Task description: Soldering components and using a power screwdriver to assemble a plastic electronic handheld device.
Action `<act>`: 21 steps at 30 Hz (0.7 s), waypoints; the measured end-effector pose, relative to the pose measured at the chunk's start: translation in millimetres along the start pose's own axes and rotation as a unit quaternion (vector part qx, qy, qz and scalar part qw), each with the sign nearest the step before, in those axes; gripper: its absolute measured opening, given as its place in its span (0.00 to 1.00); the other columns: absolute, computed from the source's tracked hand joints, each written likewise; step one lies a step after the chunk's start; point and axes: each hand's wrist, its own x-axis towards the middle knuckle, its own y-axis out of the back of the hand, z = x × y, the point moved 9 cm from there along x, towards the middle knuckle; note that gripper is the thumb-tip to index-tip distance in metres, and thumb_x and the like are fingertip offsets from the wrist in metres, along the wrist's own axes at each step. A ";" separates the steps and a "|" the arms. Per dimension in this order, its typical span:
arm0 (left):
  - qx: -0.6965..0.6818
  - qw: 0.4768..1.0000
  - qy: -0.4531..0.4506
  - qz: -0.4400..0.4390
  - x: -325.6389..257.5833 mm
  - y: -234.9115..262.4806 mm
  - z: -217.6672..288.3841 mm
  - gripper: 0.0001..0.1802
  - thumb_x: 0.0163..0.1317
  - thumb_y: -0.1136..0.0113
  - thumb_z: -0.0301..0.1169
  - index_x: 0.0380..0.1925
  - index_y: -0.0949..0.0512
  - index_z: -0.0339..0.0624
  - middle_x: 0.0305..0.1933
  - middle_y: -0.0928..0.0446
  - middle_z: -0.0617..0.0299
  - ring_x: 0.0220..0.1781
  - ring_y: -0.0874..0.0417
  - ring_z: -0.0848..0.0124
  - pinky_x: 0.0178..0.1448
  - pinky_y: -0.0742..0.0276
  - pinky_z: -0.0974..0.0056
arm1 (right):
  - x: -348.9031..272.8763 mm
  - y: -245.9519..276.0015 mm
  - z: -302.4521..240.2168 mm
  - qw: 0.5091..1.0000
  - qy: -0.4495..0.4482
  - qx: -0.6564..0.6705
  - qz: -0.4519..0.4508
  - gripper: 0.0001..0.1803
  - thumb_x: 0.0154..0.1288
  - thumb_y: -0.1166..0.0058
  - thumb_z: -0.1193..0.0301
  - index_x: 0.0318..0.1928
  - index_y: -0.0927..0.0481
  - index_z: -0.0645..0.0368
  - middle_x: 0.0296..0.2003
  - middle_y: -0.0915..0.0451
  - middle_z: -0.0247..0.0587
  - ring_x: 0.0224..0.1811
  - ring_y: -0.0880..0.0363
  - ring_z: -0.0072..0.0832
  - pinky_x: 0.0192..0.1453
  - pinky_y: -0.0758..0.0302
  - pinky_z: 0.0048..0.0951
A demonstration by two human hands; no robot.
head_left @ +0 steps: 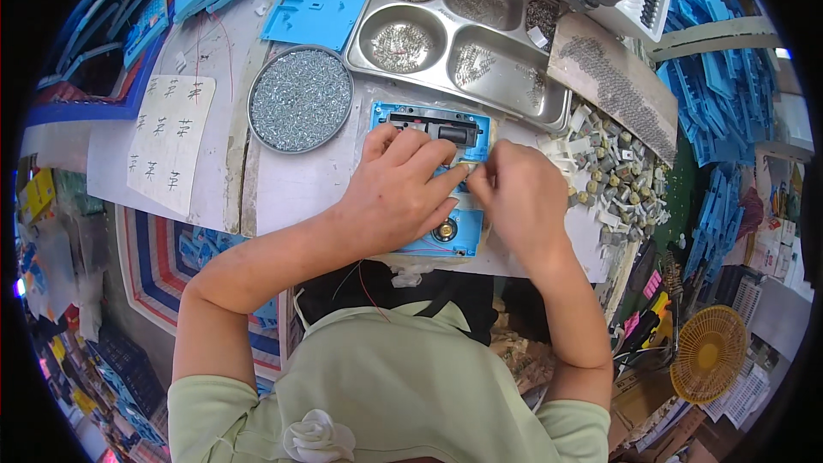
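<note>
Blue plastic panel (467,236) lies flat on the bench (300,184), light, stiff, thin-edged; best held by its rim. Left hand (399,193) presses it down; right hand (519,197) fingers pinch a tiny part.

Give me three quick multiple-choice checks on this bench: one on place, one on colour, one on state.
1. Where is the round dish of screws?
A. left of the steel compartment tray
B. right of it
C. under the fan

2. What colour is the plastic panel under the hands?
A. yellow
B. blue
C. green

3. What are the left hand and right hand doing?
A. hanging off the table
B. both on the panel, fingertips meeting
C. both in the dish

Answers: 1 A, the dish sits beside the tray's left edge; 2 B, blue shows around the hands; 3 B, both rest on the panel.
</note>
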 end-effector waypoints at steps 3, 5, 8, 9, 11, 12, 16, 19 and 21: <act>-0.006 1.000 -0.006 -0.021 0.2 -4.2 -1.2 0.24 0.52 0.28 0.36 0.51 0.16 0.47 0.51 0.24 0.60 0.52 0.25 0.60 0.62 0.39 0.48 | 0.2 -0.9 -36.0 0.984 0.108 -0.142 -0.003 0.08 0.57 0.37 0.70 0.27 0.17 0.62 0.26 0.17 0.48 0.30 0.14 0.47 0.36 0.17 0.43; 0.006 1.000 -0.005 -0.018 -0.2 -3.2 -0.4 0.23 0.51 0.28 0.35 0.49 0.15 0.45 0.51 0.24 0.62 0.54 0.25 0.61 0.64 0.39 0.49 | 3.0 -1.9 -37.6 0.980 0.118 -0.151 -0.050 0.08 0.58 0.37 0.70 0.27 0.17 0.63 0.26 0.16 0.49 0.32 0.14 0.48 0.37 0.17 0.44; 0.005 1.000 -0.009 -0.004 2.0 -1.5 0.9 0.22 0.52 0.28 0.34 0.49 0.16 0.45 0.51 0.24 0.63 0.54 0.25 0.62 0.64 0.39 0.49 | 13.5 -2.2 -10.3 0.993 0.042 -0.035 -0.108 0.09 0.59 0.36 0.69 0.28 0.16 0.63 0.26 0.16 0.52 0.33 0.14 0.50 0.38 0.19 0.45; 0.007 1.000 -0.005 -0.002 1.0 -1.3 1.2 0.22 0.52 0.29 0.34 0.50 0.16 0.45 0.50 0.24 0.63 0.54 0.25 0.62 0.64 0.40 0.49 | 15.1 -4.4 3.0 0.993 0.011 0.025 -0.117 0.10 0.59 0.35 0.68 0.29 0.15 0.64 0.26 0.16 0.52 0.32 0.14 0.50 0.37 0.19 0.44; 0.003 1.000 -0.005 -0.004 3.3 -2.0 2.3 0.23 0.52 0.29 0.34 0.51 0.16 0.45 0.50 0.24 0.61 0.52 0.25 0.60 0.63 0.40 0.48 | 15.2 -7.6 25.0 0.981 -0.056 0.131 -0.135 0.13 0.61 0.33 0.65 0.30 0.14 0.64 0.25 0.15 0.53 0.29 0.14 0.47 0.35 0.21 0.40; 0.002 1.000 -0.003 -0.008 2.7 -2.2 1.4 0.24 0.52 0.29 0.34 0.52 0.16 0.45 0.50 0.24 0.60 0.51 0.25 0.60 0.62 0.40 0.48 | 14.2 -7.7 28.2 0.977 -0.071 0.151 -0.129 0.13 0.61 0.32 0.65 0.30 0.14 0.65 0.25 0.15 0.53 0.28 0.14 0.46 0.35 0.21 0.39; -0.005 1.000 -0.003 -0.011 1.4 -3.1 -0.1 0.24 0.51 0.28 0.33 0.52 0.16 0.45 0.49 0.25 0.60 0.50 0.25 0.60 0.61 0.39 0.48 | 4.7 -15.1 33.0 0.969 -0.107 0.199 -0.102 0.13 0.61 0.31 0.65 0.31 0.14 0.65 0.25 0.15 0.51 0.27 0.14 0.39 0.35 0.20 0.37; -0.001 1.000 -0.004 -0.010 2.2 -2.2 1.5 0.25 0.49 0.27 0.32 0.51 0.16 0.45 0.49 0.25 0.60 0.49 0.25 0.59 0.60 0.39 0.48 | 0.4 -17.7 34.7 0.966 -0.105 0.220 -0.083 0.14 0.61 0.31 0.65 0.31 0.15 0.66 0.25 0.15 0.49 0.27 0.14 0.37 0.34 0.20 0.35; 0.001 1.000 -0.004 -0.012 5.1 -2.7 3.5 0.25 0.49 0.27 0.31 0.51 0.15 0.45 0.48 0.25 0.60 0.49 0.25 0.59 0.59 0.38 0.48 | -0.1 -19.5 36.1 0.961 -0.112 0.237 -0.083 0.14 0.62 0.31 0.65 0.31 0.15 0.66 0.25 0.15 0.48 0.26 0.14 0.36 0.34 0.21 0.35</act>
